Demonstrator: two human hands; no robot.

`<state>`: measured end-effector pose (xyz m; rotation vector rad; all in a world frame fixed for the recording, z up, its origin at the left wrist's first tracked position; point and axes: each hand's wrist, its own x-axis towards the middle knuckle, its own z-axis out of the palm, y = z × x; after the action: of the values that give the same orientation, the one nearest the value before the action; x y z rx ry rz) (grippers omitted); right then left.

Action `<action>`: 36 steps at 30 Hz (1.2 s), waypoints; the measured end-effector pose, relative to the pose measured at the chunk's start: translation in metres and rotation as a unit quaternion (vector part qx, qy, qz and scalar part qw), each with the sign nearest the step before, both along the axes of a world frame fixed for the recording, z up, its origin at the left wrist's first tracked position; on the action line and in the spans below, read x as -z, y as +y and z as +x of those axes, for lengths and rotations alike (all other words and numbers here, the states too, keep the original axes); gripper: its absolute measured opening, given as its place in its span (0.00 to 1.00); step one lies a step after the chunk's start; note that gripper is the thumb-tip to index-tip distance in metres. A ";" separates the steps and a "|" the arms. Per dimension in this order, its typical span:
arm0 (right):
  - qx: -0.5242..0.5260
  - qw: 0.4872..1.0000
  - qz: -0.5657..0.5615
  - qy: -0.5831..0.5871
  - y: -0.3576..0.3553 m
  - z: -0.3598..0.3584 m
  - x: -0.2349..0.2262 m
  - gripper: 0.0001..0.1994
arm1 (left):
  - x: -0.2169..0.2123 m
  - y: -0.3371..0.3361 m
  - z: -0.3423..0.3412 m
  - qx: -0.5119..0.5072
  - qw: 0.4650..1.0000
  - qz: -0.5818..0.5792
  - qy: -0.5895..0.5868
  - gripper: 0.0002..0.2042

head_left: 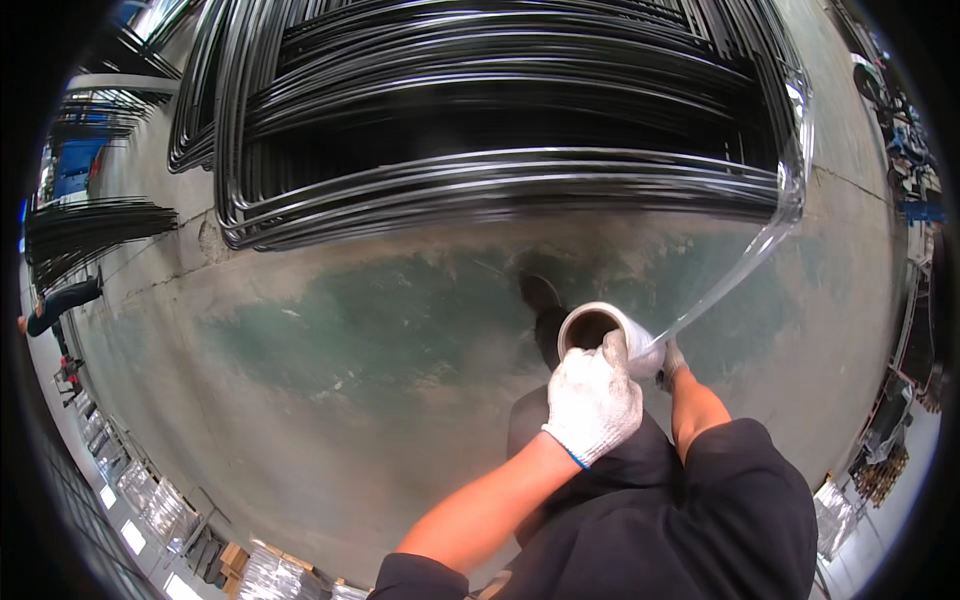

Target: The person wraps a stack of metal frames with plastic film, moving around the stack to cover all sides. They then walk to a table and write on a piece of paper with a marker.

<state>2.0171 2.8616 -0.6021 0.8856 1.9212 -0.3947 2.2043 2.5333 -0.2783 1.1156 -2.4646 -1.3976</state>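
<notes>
A roll of clear stretch film [642, 342] is held in front of my body, its open cardboard core facing up and to the left. My left hand [593, 400], in a white knitted glove, grips the near end of the roll with the thumb at the core's rim. At the roll's other end is my right hand [674, 362], also gloved; the roll hides most of its fingers. A taut strip of film [735, 268] runs from the roll up to the right corner of a stack of black bent metal tube frames [500, 185], where film wraps round the tubes.
More black tubes [95, 235] lie at the far left, near a person in dark clothes [68, 302]. Film-wrapped bundles [155, 500] line the lower left. Equipment and stacked parts [885, 470] stand along the right. The concrete floor [350, 340] has worn green paint.
</notes>
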 end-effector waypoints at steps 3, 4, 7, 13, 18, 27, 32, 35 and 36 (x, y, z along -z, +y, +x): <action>0.002 1.000 0.022 -0.005 0.008 0.002 -0.014 0.45 | -0.004 0.004 -0.001 0.015 0.999 0.017 -0.043 0.20; 0.004 0.999 0.036 -0.008 0.014 0.004 -0.018 0.45 | -0.006 0.004 -0.001 0.022 0.999 0.020 -0.042 0.20; 0.041 0.998 0.020 -0.035 0.024 0.014 -0.017 0.45 | -0.009 0.000 -0.001 0.043 0.998 0.035 -0.028 0.20; 0.058 0.998 -0.017 -0.006 -0.007 0.055 -0.028 0.47 | -0.011 -0.020 0.009 0.107 0.993 -0.022 0.037 0.21; 0.141 0.987 -0.056 0.043 -0.021 0.131 -0.014 0.48 | -0.026 -0.038 0.043 0.135 0.988 -0.062 0.035 0.18; 0.272 0.947 -0.149 0.085 -0.167 0.343 -0.009 0.56 | -0.037 -0.195 0.177 0.190 0.979 -0.070 -0.026 0.25; 0.259 0.951 -0.134 0.101 -0.244 0.396 0.031 0.53 | -0.039 -0.282 0.218 0.233 0.970 -0.063 -0.025 0.26; 0.212 0.971 -0.057 0.096 -0.290 0.402 0.020 0.52 | -0.046 -0.327 0.228 0.250 0.965 -0.070 -0.020 0.27; 0.222 0.969 -0.055 0.096 -0.303 0.417 0.013 0.51 | -0.047 -0.342 0.237 0.256 0.964 -0.069 -0.026 0.27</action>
<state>2.4344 2.5581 -0.6153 1.2418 1.8414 -0.8727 2.4408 2.1916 -0.2318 0.5059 -2.9740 -1.2763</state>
